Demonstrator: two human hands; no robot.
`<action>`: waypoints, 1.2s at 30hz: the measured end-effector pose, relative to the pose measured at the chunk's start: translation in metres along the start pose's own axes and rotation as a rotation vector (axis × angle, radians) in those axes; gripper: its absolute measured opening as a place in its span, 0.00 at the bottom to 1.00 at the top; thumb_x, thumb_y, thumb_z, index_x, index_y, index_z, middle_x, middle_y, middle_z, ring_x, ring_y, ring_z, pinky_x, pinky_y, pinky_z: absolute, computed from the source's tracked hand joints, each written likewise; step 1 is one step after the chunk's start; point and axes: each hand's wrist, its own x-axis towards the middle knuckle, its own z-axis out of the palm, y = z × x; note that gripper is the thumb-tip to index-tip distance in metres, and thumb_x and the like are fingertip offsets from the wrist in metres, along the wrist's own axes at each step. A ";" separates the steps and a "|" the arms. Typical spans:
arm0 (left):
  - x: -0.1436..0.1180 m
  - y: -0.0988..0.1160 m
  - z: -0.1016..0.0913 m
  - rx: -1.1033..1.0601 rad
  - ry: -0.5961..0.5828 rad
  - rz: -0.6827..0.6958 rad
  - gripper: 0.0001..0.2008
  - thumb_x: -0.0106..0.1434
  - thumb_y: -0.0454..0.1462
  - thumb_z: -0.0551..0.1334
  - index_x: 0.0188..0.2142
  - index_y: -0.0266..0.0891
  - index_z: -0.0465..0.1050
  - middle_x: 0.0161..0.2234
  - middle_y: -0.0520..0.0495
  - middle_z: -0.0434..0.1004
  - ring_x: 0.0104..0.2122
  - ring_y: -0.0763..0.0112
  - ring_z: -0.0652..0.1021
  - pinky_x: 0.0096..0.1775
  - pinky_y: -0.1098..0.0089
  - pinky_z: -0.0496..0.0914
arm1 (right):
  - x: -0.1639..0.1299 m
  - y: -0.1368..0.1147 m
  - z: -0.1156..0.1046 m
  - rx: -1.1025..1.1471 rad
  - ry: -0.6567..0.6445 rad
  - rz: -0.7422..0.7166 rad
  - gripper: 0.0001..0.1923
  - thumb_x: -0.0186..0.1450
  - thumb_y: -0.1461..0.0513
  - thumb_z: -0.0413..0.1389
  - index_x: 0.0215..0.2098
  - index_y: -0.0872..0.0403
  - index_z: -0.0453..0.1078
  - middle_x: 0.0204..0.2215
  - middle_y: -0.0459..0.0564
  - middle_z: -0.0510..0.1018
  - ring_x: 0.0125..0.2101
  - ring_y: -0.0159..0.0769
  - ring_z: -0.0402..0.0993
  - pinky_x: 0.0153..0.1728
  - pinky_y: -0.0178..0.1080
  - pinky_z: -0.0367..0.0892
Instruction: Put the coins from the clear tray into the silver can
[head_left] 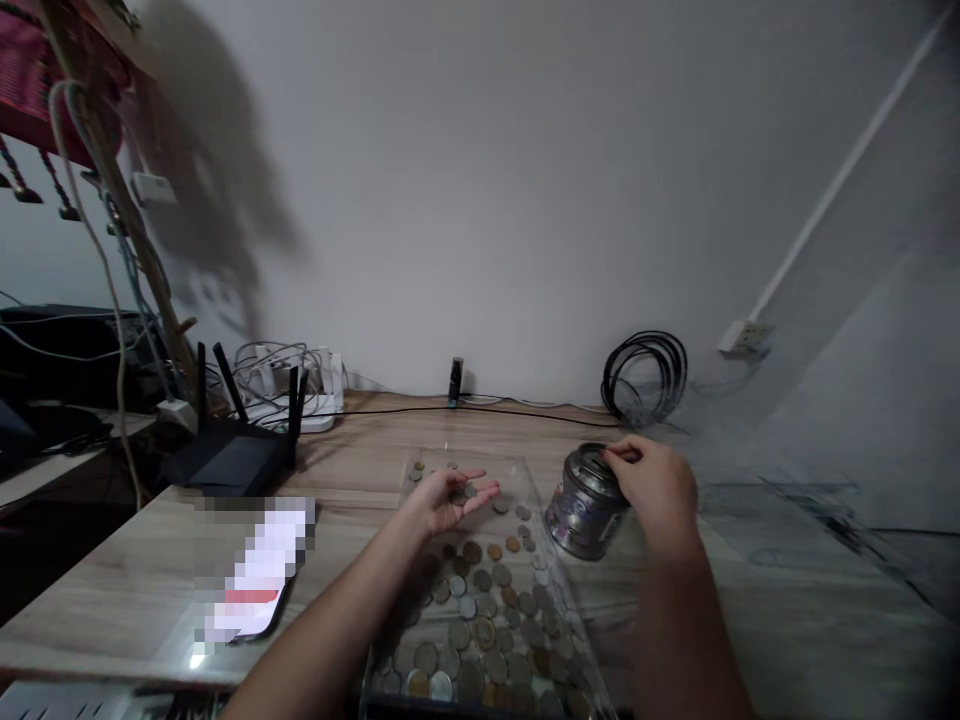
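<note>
hands: 2, left hand (450, 503) and right hand (654, 487) | metal tin (587, 501): 1 | clear tray (420, 470): 1 | coins (480, 620): dozens in tray, too many to count, a few more on left palm | router (232, 455): 1, four antennas | cable coil (646, 377): 1 | phone (259, 580): 1

You have a shiny metal tin (586, 503), dull metal coins (480, 620) in silver and copper tones on a clear glossy plastic tray (551, 560), a matt wood-grain table (360, 470), and a matt black plastic router (229, 462).
</note>
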 end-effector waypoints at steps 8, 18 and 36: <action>0.002 -0.001 -0.004 -0.045 -0.057 -0.036 0.19 0.54 0.24 0.51 0.47 0.20 0.60 0.46 0.22 0.66 0.46 0.52 0.71 0.39 0.67 0.72 | 0.001 0.004 0.004 -0.012 -0.042 -0.029 0.08 0.52 0.57 0.54 0.22 0.51 0.72 0.22 0.48 0.74 0.27 0.38 0.66 0.28 0.39 0.53; 0.008 0.000 -0.006 -0.091 0.033 0.091 0.16 0.56 0.22 0.50 0.44 0.24 0.66 0.34 0.37 0.75 0.36 0.69 0.77 0.36 0.77 0.73 | -0.055 -0.077 0.043 0.320 -0.359 -0.561 0.12 0.60 0.58 0.49 0.35 0.51 0.72 0.31 0.49 0.74 0.33 0.33 0.67 0.33 0.34 0.59; 0.001 0.001 -0.003 -0.024 -0.072 -0.015 0.18 0.57 0.31 0.52 0.47 0.22 0.61 0.39 0.29 0.73 0.43 0.59 0.74 0.38 0.68 0.70 | -0.001 -0.001 -0.008 0.025 0.074 -0.251 0.11 0.55 0.58 0.51 0.23 0.52 0.73 0.29 0.51 0.75 0.32 0.40 0.65 0.31 0.38 0.58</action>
